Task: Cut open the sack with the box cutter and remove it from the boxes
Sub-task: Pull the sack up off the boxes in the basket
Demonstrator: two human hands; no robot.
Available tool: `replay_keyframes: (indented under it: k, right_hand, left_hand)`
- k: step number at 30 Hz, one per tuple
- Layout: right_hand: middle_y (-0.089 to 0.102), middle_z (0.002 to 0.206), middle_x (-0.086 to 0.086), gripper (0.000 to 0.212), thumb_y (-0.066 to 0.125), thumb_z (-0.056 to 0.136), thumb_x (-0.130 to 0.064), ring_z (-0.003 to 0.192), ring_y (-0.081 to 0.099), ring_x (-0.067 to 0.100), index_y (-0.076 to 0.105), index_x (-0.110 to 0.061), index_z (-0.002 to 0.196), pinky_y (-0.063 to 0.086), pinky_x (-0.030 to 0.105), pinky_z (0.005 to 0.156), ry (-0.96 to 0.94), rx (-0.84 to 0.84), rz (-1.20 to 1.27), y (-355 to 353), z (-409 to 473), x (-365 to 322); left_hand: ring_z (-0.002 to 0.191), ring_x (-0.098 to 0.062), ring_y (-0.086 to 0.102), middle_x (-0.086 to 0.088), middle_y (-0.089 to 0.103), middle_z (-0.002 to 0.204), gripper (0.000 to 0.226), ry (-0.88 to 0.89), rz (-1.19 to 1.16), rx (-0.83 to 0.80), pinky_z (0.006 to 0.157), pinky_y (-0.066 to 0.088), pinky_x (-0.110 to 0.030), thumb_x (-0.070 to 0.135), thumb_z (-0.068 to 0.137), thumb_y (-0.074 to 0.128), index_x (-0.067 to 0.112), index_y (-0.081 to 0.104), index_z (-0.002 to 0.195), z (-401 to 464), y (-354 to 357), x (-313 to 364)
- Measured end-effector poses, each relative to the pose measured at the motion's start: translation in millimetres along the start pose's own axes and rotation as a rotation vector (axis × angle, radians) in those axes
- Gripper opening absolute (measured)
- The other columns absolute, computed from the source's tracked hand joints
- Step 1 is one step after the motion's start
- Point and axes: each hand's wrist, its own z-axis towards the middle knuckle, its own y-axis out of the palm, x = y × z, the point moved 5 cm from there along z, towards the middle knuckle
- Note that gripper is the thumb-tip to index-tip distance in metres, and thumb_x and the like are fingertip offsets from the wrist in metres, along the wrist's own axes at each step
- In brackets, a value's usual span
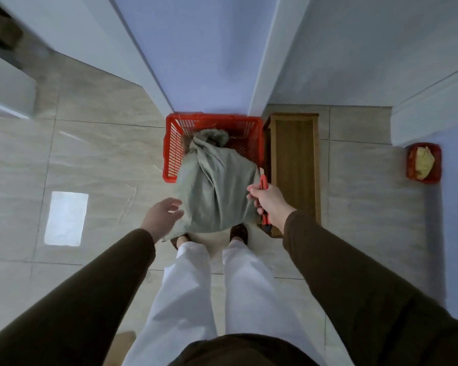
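Note:
A grey-green woven sack (214, 186), tied shut at its far end, stands on the floor in front of my feet and leans against a red plastic crate (175, 143). The boxes inside it are hidden. My right hand (269, 200) grips a red box cutter (263, 182) at the sack's right side, its pale blade tip pointing away from me next to the cloth. My left hand (160, 213) reaches toward the sack's lower left edge with fingers spread, just touching or almost touching it.
A wooden bench (294, 165) stands right of the sack, close to my right hand. White walls and a corner post rise behind the crate. A small red basket (411, 169) holding something yellow sits far right. Tiled floor stretches to the left.

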Motion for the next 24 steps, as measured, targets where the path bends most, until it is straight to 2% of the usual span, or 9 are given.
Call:
replay_keyframes:
  k: [3,8,11,14,18,20,21,23,24]
  right_hand:
    - [0.065,0.086,0.006,0.011,0.059,0.102,-0.012,0.058,0.047,0.011,0.068,-0.014,0.097,0.035,0.021,0.042,0.09,-0.013,-0.022,32,24,54]
    - [0.062,0.084,0.01,0.016,0.06,0.099,-0.018,0.052,0.043,0.012,0.068,-0.013,0.086,0.033,0.028,0.046,0.161,-0.031,-0.139,92,76,125]
    - [0.062,0.085,0.008,0.016,0.059,0.101,-0.018,0.051,0.042,0.011,0.07,-0.006,0.1,0.032,0.026,0.045,0.195,-0.085,-0.152,124,108,153]
    - [0.065,0.085,0.002,0.02,0.06,0.101,-0.018,0.055,0.045,0.011,0.069,-0.005,0.113,0.034,0.024,0.045,0.21,-0.127,-0.138,144,133,172]
    - [0.065,0.086,0.003,0.019,0.062,0.1,-0.017,0.057,0.045,0.011,0.068,-0.005,0.114,0.034,0.022,0.042,0.249,-0.124,-0.045,147,155,190]
    - [0.065,0.087,0.004,0.012,0.062,0.101,-0.016,0.056,0.045,0.01,0.068,-0.009,0.108,0.034,0.021,0.042,0.263,-0.115,-0.024,143,161,193]
    - [0.065,0.087,0.004,0.008,0.062,0.101,-0.016,0.055,0.045,0.01,0.068,-0.012,0.103,0.034,0.021,0.041,0.265,-0.109,-0.022,140,163,194]
    - [0.066,0.086,0.004,0.006,0.063,0.101,-0.016,0.051,0.045,0.009,0.067,-0.014,0.098,0.034,0.02,0.039,0.263,-0.085,-0.019,132,167,193]
    - [0.066,0.085,0.003,0.006,0.063,0.101,-0.017,0.049,0.045,0.008,0.068,-0.015,0.097,0.035,0.02,0.038,0.257,-0.075,-0.018,129,167,191]
  left_hand:
    - [0.103,-0.021,0.062,-0.01,0.069,0.127,0.036,-0.071,-0.015,-0.008,0.084,0.049,-0.032,0.017,0.096,0.071,0.015,0.067,0.131,20,18,-45]
    - [0.116,-0.031,0.066,-0.014,0.068,0.132,0.041,-0.192,-0.04,-0.033,0.101,0.051,-0.041,0.017,0.093,0.075,0.014,0.066,0.132,67,61,-123]
    - [0.131,-0.035,0.059,-0.016,0.062,0.143,0.059,-0.244,0.044,0.007,0.108,0.045,-0.043,0.021,0.091,0.079,0.012,0.057,0.144,97,80,-169]
    - [0.139,-0.042,0.05,-0.023,0.05,0.154,0.079,-0.348,0.088,0.006,0.115,0.041,-0.048,0.025,0.093,0.077,0.01,0.036,0.159,122,96,-215]
    - [0.132,-0.044,0.057,-0.021,0.052,0.152,0.085,-0.496,-0.14,-0.112,0.108,0.045,-0.047,0.026,0.1,0.069,0.011,0.017,0.166,144,129,-248]
    - [0.102,-0.037,0.066,-0.017,0.065,0.123,0.066,-0.559,-0.295,-0.144,0.089,0.051,-0.042,0.019,0.099,0.07,0.006,0.04,0.156,150,144,-251]
    - [0.09,-0.034,0.062,-0.015,0.068,0.103,0.044,-0.552,-0.284,-0.143,0.082,0.05,-0.042,0.014,0.097,0.071,0.001,0.06,0.137,153,147,-250]
    - [0.086,-0.033,0.059,-0.014,0.066,0.082,0.017,-0.492,-0.078,-0.153,0.08,0.049,-0.044,0.01,0.093,0.07,-0.006,0.074,0.099,159,147,-240]
    - [0.088,-0.036,0.062,-0.018,0.069,0.086,0.02,-0.462,0.039,-0.171,0.082,0.049,-0.045,0.011,0.094,0.07,-0.008,0.074,0.099,159,146,-229]
